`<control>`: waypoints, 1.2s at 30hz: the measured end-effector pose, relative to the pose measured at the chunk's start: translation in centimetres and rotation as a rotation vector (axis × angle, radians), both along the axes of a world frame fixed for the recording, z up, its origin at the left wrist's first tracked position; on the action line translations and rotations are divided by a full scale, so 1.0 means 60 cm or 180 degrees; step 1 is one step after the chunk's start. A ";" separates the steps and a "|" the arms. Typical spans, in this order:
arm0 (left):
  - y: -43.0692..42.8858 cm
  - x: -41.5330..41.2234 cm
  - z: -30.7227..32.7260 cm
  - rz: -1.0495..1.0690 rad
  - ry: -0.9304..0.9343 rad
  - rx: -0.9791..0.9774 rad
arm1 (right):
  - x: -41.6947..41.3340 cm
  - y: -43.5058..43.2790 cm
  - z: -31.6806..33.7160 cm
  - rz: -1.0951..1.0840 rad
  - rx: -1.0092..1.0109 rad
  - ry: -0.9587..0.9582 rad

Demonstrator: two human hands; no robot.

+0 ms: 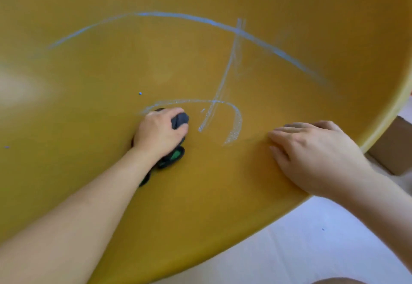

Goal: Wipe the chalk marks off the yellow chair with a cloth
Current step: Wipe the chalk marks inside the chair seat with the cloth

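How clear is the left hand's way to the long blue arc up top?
Probably yes. Only open yellow chair surface lies between the left hand, gripping the dark cloth, and the blue arc; the right hand rests well aside. Reach itself is unsure.

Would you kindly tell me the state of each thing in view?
chair: marked with chalk, not yet wiped clean
chalk marks: blue arc, pale stroke and loop, plainly visible
cloth: bunched, pressed on the chair beside the loop
left hand: grips the cloth
right hand: flat on the chair, holding nothing
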State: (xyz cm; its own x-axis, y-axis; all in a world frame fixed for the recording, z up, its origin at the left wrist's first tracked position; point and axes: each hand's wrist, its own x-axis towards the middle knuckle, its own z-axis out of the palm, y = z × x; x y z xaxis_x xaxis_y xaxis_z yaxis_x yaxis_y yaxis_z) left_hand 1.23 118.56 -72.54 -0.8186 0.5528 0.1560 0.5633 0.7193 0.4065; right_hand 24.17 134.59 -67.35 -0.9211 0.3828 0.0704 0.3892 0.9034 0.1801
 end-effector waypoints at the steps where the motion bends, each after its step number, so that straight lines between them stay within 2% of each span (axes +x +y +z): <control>1: 0.016 0.029 0.005 -0.0244 -0.0006 0.0017 | 0.001 -0.002 -0.006 -0.0048 -0.0030 0.0214; 4: 0.035 0.187 0.024 -0.1975 -0.0231 0.0586 | 0.001 -0.005 -0.006 -0.0151 -0.0175 0.0930; 6: 0.024 0.229 0.028 -0.2800 -0.0522 0.0646 | 0.007 -0.004 -0.007 -0.0200 -0.0208 0.0876; 7: 0.026 0.201 0.024 -0.2830 -0.0422 0.0553 | 0.011 -0.003 -0.007 -0.0195 -0.0202 0.0736; 8: 0.032 0.160 0.010 -0.2558 -0.0223 0.0431 | 0.016 -0.002 -0.006 -0.0171 -0.0185 0.0573; 11: 0.050 0.028 -0.011 -0.0650 0.0035 -0.0082 | 0.021 -0.004 -0.007 -0.0038 -0.0184 0.0417; 12: 0.061 0.022 -0.013 -0.0390 0.0025 -0.0163 | 0.019 -0.004 -0.010 -0.0055 -0.0170 0.0526; 13: 0.074 0.042 -0.011 -0.0497 0.0012 -0.0175 | 0.018 -0.005 -0.012 -0.0125 -0.0181 0.0644; 14: 0.083 0.079 -0.005 -0.0887 -0.0067 -0.0080 | 0.017 -0.006 -0.014 -0.0188 -0.0174 0.0821; 17: 0.069 0.213 0.024 -0.2538 -0.0543 0.0729 | 0.022 -0.005 -0.013 -0.0320 -0.0231 0.1385; 19: 0.068 0.217 0.029 -0.2940 -0.0710 0.0785 | 0.023 -0.006 -0.013 -0.0285 -0.0246 0.1416; 21: 0.098 0.176 0.018 -0.2606 -0.0455 0.0611 | 0.018 -0.006 -0.013 -0.0294 -0.0107 0.1194; 23: 0.151 0.125 0.001 -0.1640 -0.0135 0.0318 | 0.014 -0.007 -0.016 -0.0350 0.0004 0.1010; 25: 0.186 0.093 0.001 -0.0612 -0.0176 0.0253 | 0.013 -0.006 -0.016 -0.0336 -0.0041 0.1100; 26: 0.189 0.093 0.004 -0.0503 -0.0215 0.0293 | 0.012 -0.006 -0.015 -0.0317 -0.0098 0.1199; 27: 0.180 0.104 0.007 -0.0676 -0.0205 0.0304 | 0.012 -0.007 -0.013 -0.0303 -0.0148 0.1304; 29: 0.122 0.152 0.009 -0.1568 -0.0237 0.0440 | 0.010 -0.008 -0.008 -0.0318 -0.0221 0.1411; 30: 0.078 0.184 0.014 -0.2028 -0.0363 0.0605 | 0.007 -0.011 -0.006 -0.0346 -0.0256 0.1298; 32: 0.026 0.180 0.013 -0.2446 -0.0252 0.0302 | -0.006 -0.019 -0.001 -0.0438 -0.0296 0.0613; 33: 0.020 0.147 0.007 -0.2223 0.0038 0.0023 | -0.015 -0.024 0.003 -0.0367 -0.0436 0.0302; 34: 0.020 0.105 -0.001 -0.1690 0.0246 -0.0287 | -0.027 -0.029 0.005 -0.0248 -0.0718 0.0062; 36: 0.017 0.026 0.010 -0.0228 0.0151 -0.0626 | -0.051 -0.042 0.009 -0.0094 -0.1260 -0.0295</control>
